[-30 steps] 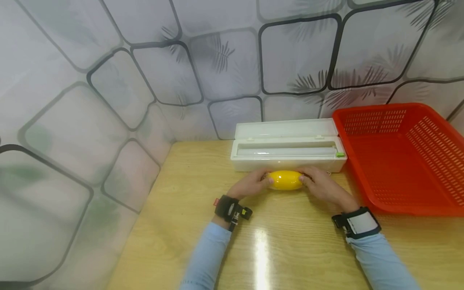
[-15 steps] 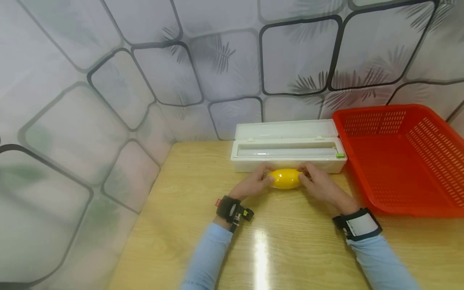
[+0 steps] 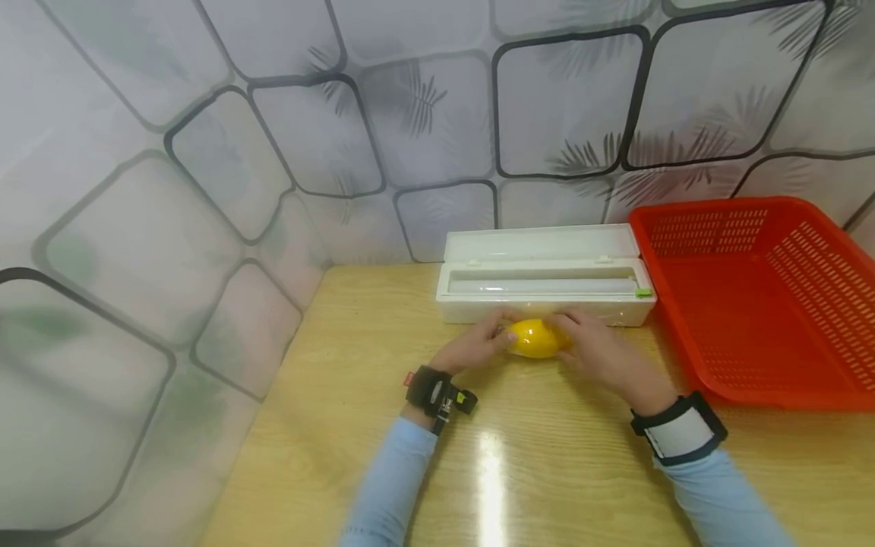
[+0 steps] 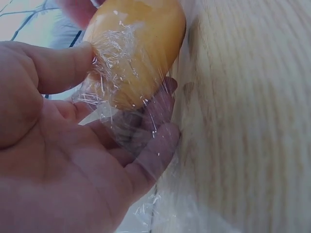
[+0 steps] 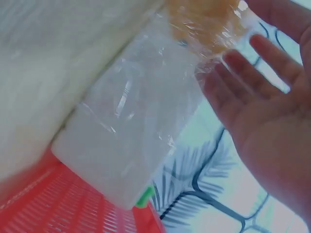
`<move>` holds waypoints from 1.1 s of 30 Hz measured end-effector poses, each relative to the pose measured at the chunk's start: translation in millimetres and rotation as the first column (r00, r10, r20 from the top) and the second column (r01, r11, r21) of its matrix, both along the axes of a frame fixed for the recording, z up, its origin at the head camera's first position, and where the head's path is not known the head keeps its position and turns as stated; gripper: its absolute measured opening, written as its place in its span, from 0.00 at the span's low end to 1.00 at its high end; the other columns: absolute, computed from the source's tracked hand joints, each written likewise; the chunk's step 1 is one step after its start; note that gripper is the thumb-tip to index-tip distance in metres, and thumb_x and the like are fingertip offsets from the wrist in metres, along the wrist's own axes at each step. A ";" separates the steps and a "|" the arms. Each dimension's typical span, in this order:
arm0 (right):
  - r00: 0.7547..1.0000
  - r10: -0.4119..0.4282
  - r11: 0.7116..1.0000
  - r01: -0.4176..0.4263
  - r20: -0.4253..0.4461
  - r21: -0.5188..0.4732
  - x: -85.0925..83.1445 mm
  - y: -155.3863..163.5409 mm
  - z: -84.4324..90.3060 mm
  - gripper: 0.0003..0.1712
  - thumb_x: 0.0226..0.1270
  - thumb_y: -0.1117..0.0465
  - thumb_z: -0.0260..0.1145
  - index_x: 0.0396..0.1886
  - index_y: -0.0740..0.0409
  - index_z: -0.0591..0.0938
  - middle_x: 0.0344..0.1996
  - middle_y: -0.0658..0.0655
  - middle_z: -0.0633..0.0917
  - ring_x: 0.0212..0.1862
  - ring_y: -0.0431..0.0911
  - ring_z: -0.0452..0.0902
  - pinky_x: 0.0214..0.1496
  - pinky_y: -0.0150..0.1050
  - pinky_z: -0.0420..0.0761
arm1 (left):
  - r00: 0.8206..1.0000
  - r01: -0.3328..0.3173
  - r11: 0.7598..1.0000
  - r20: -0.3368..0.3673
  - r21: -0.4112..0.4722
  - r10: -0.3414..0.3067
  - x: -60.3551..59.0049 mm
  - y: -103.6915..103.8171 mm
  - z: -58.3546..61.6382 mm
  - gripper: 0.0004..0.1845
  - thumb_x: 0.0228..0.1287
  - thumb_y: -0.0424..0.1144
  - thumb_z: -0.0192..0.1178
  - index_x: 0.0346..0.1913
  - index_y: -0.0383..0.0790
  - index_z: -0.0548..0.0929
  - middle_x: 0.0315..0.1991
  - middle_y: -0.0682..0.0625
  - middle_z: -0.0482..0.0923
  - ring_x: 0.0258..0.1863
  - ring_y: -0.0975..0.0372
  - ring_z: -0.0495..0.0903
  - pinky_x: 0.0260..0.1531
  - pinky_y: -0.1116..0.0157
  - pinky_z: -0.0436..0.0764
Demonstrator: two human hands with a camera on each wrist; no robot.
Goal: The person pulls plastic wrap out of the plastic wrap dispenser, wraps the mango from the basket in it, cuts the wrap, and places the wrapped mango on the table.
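1. Since the earlier frame: right hand (image 3: 593,343) slid further over the lemon (image 3: 535,338), covering its right end.
2. Left hand (image 3: 475,346) grips lemon's left end, thumb and fingers curled on film (image 4: 131,116).
3. Lemon on desk (image 3: 355,425), just before dispenser (image 3: 543,285).
4. Right hand's fingers nearly straight, resting on lemon.
5. Basket (image 3: 759,296) far right.

No readable text, labels or numbers.

Yellow fruit (image 3: 535,338), white dispenser box (image 3: 543,287), red perforated basket (image 3: 766,296).
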State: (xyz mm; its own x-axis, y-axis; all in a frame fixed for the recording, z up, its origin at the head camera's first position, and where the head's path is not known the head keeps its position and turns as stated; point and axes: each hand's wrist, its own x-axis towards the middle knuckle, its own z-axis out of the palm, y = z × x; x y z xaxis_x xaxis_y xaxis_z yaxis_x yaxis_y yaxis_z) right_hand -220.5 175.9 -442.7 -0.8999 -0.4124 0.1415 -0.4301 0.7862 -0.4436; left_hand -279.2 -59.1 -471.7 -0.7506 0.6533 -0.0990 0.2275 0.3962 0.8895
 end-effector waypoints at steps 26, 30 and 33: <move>0.994 0.024 0.999 -0.028 -0.105 -0.039 -10.0 1.5 -24.6 0.31 0.60 0.76 0.68 0.64 0.65 0.71 0.61 0.67 0.75 0.63 0.62 0.69 0.68 0.59 0.67 | 0.988 -0.122 0.992 -0.095 -0.033 0.119 3.8 6.6 -4.3 0.19 0.77 0.47 0.50 0.66 0.51 0.72 0.58 0.51 0.76 0.45 0.63 0.78 0.45 0.65 0.79; 0.993 0.028 0.998 -0.033 -0.113 -0.043 -10.2 2.1 -24.7 0.31 0.60 0.77 0.68 0.63 0.65 0.71 0.61 0.67 0.75 0.63 0.62 0.69 0.68 0.60 0.67 | 0.982 -0.123 0.991 -0.148 -0.043 0.115 4.2 3.2 -2.2 0.21 0.76 0.49 0.52 0.67 0.52 0.73 0.59 0.51 0.78 0.47 0.64 0.79 0.45 0.67 0.79; 0.993 0.034 0.999 -0.038 -0.116 -0.034 -10.3 2.5 -25.2 0.31 0.61 0.76 0.67 0.64 0.65 0.71 0.61 0.67 0.75 0.63 0.62 0.69 0.68 0.59 0.68 | 0.969 -0.150 0.986 -0.209 -0.068 0.133 4.7 -1.8 1.9 0.21 0.75 0.45 0.54 0.67 0.48 0.75 0.57 0.47 0.80 0.47 0.61 0.82 0.44 0.67 0.81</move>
